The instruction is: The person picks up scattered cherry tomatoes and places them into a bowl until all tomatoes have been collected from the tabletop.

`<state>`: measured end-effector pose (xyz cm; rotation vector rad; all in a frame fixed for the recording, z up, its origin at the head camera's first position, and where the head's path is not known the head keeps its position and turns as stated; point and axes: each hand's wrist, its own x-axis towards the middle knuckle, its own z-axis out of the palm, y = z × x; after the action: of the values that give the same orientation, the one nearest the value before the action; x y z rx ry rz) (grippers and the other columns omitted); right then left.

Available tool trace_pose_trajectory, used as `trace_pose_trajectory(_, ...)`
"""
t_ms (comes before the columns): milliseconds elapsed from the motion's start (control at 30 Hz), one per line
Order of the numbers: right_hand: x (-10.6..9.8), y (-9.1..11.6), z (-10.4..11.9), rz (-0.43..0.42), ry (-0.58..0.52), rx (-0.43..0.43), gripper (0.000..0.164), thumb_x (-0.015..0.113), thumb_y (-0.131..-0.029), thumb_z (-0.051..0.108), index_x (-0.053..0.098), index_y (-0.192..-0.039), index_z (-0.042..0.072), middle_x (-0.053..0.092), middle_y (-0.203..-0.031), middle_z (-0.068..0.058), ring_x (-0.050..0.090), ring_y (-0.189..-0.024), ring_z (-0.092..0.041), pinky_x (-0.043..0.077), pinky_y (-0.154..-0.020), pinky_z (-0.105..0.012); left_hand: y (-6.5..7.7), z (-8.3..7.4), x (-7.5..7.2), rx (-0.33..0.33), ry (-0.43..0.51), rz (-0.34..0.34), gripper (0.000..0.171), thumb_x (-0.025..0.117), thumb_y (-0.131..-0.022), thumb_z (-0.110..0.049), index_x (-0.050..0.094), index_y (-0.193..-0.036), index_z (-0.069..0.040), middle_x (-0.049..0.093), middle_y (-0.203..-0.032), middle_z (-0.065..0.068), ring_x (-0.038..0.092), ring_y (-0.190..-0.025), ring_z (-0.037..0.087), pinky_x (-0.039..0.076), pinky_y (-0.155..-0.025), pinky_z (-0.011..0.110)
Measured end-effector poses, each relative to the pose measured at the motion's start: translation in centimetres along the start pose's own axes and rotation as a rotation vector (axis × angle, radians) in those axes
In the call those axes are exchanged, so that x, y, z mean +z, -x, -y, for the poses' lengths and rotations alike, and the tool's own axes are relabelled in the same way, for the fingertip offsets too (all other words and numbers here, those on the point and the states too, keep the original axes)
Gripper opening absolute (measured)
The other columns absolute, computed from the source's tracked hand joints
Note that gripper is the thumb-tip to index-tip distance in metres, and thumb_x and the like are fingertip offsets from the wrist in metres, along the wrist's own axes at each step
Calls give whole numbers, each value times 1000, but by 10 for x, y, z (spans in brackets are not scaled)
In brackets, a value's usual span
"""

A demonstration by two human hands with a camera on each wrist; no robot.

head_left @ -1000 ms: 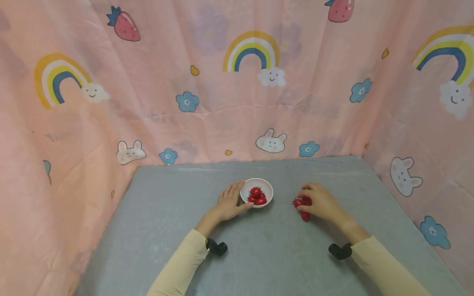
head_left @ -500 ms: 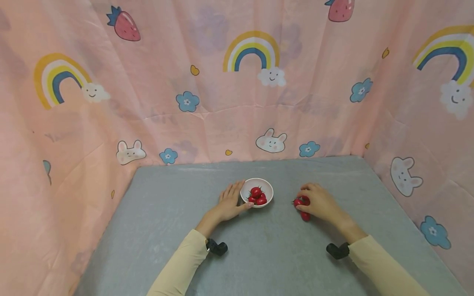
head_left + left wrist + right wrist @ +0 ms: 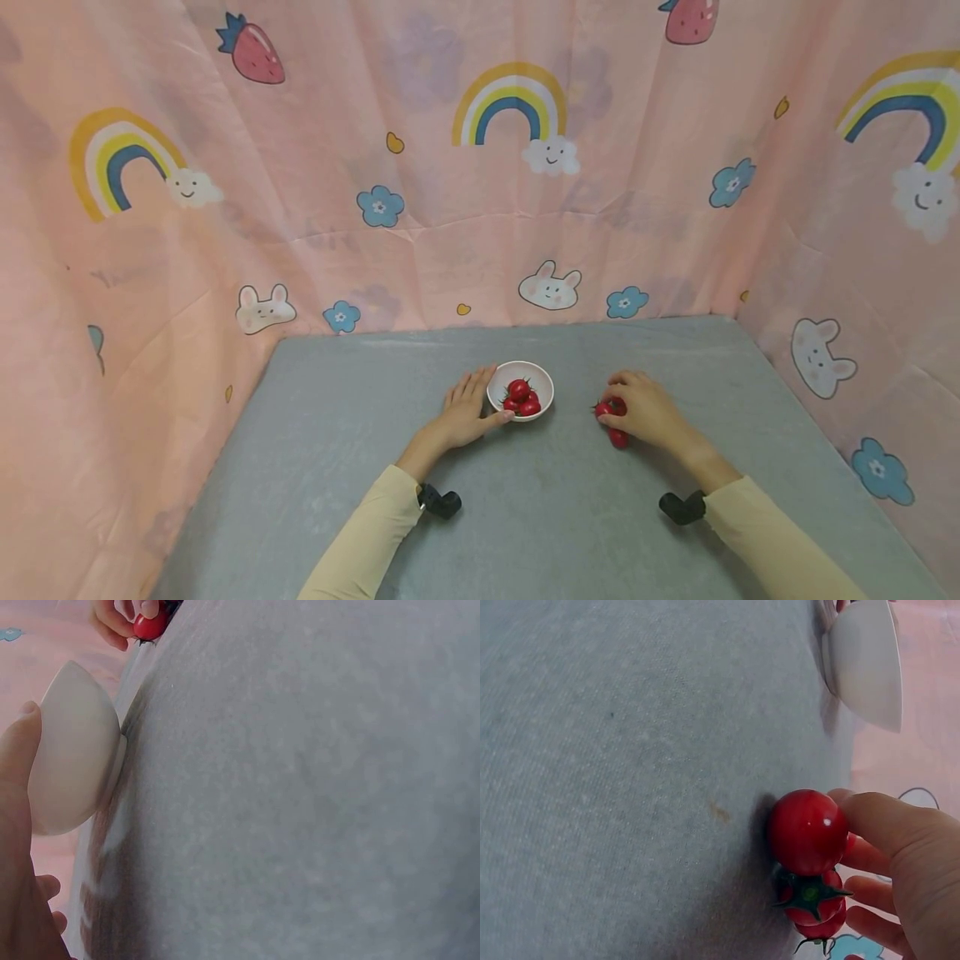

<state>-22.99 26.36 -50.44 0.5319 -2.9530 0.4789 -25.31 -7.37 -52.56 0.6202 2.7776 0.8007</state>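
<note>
A white bowl (image 3: 540,377) holds several red cherry tomatoes (image 3: 519,389) with green stems. My left hand (image 3: 463,412) rests against the bowl's left side, fingers extended, its thumb at the near rim. To the bowl's right, a small cluster of cherry tomatoes (image 3: 602,410) lies on the table. My right hand (image 3: 647,410) is over this cluster, thumb and fingers pinching a tomato there. In the right wrist view, the thumb touches a round tomato (image 3: 808,831), and other tomatoes (image 3: 826,928) sit right beside it, partly hidden by one another.
A grey cloth-covered table (image 3: 540,517) carries everything. Pink curtains (image 3: 420,267) printed with rainbows and rabbits hang behind the table and along both sides. Black cameras (image 3: 441,503) are strapped to both wrists.
My right wrist and forearm have shifted slightly left, with the fingers still at the tomato cluster. The left hand and the bowl have stayed in place.
</note>
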Motion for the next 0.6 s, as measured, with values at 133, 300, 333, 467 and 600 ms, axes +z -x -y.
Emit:
trace_pose_trajectory(133,1,-2,-1,-10,-10,-2,29,82,-79,32,75,-98,11,63,-120,-18,54,-115,-38,43,-99,-62,0,-1,-1,-2,-2,2,92,51,-93,-66,1,-160,-29,13,-168,10,8,-156,35,8,-122,60)
trace_pose_trajectory(300,0,-4,-1,-20,-10,-14,30,83,-79,32,75,-98,10,63,-120,-19,54,-115,-39,42,-101,-61,1,0,-1,6,7,-3,92,51,-93,-66,3,-161,-27,14,-168,11,9,-156,36,9,-122,60)
trace_pose_trajectory(333,-1,-5,0,-22,-10,-17,31,83,-79,32,75,-98,9,63,-120,-19,54,-116,-39,42,-101,-61,1,-1,-1,7,7,-3,91,51,-93,-65,3,-161,-27,13,-168,11,9,-156,36,9,-122,60)
trace_pose_trajectory(467,-4,-8,2,-23,-18,-15,32,82,-80,33,75,-100,8,63,-123,-20,53,-119,-40,41,-103,-62,2,-1,-2,15,14,-7,91,51,-93,-65,4,-161,-26,14,-168,12,9,-155,37,9,-122,60)
trace_pose_trajectory(600,-8,-12,6,-26,-16,-13,33,81,-81,33,74,-101,9,62,-126,-21,52,-122,-41,40,-105,-62,2,-1,-2,21,22,-15,91,52,-92,-65,6,-161,-26,16,-167,13,11,-155,38,9,-122,61)
